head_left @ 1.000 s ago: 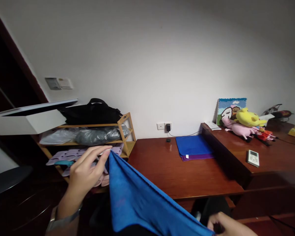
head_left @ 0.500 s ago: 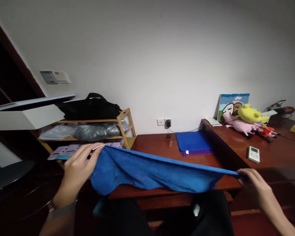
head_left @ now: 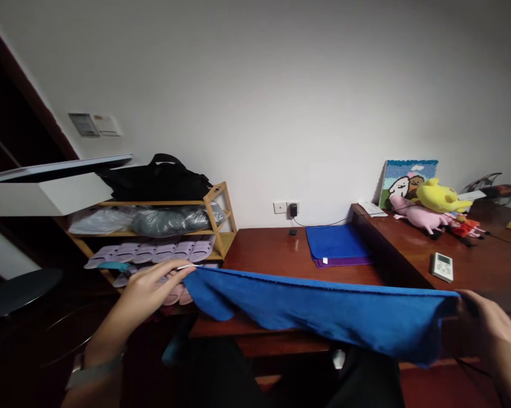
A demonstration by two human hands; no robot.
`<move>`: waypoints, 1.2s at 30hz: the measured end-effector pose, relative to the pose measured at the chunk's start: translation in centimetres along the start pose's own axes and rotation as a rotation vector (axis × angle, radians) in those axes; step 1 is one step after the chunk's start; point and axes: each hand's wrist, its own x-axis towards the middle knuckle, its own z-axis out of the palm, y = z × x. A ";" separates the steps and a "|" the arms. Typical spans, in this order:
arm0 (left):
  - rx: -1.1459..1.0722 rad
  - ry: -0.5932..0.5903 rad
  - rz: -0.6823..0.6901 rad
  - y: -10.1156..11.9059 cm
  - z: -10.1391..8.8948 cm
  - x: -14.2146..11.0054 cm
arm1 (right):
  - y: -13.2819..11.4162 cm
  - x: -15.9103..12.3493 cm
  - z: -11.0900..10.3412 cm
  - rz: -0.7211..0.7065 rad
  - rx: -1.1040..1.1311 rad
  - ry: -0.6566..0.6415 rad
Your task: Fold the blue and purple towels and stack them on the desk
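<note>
A blue cloth (head_left: 315, 300) hangs stretched between my two hands, its top edge pulled nearly straight and its lower part loose in soft folds. My left hand (head_left: 155, 286) pinches the upper left corner, where a small white tag sticks out between thumb and fingers. The upper right corner is gripped by my right hand (head_left: 489, 323), whose fingertips are partly dark and blurred. Behind the held cloth, a folded blue cloth (head_left: 338, 242) lies over a purple cloth (head_left: 344, 262) on the low wooden table (head_left: 264, 249).
At left, a wooden rack (head_left: 223, 221) carries a black bag (head_left: 157, 181), wrapped bundles and lilac slippers (head_left: 161, 252). On the higher desk (head_left: 489, 255) at right are plush toys (head_left: 425, 215), a white remote (head_left: 442, 267) and a picture. A charger (head_left: 293, 210) is plugged into the wall.
The held cloth has shifted to the right. My right hand has moved right and my left hand slightly right and down, and the cloth's right side hangs lower.
</note>
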 end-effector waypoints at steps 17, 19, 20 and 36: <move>0.079 0.155 0.027 -1.5 5.6 7.9 | -2.8 14.8 8.7 -0.156 0.182 -0.112; 0.108 0.188 0.035 -2.1 6.1 5.6 | -2.9 13.1 9.1 -0.154 0.274 -0.096; 0.116 0.176 0.036 -2.6 6.6 4.1 | -2.8 11.6 9.6 -0.149 0.313 -0.105; 0.367 -0.281 0.290 -11.0 18.1 -18.1 | 3.0 -10.3 22.2 -0.087 0.358 -0.411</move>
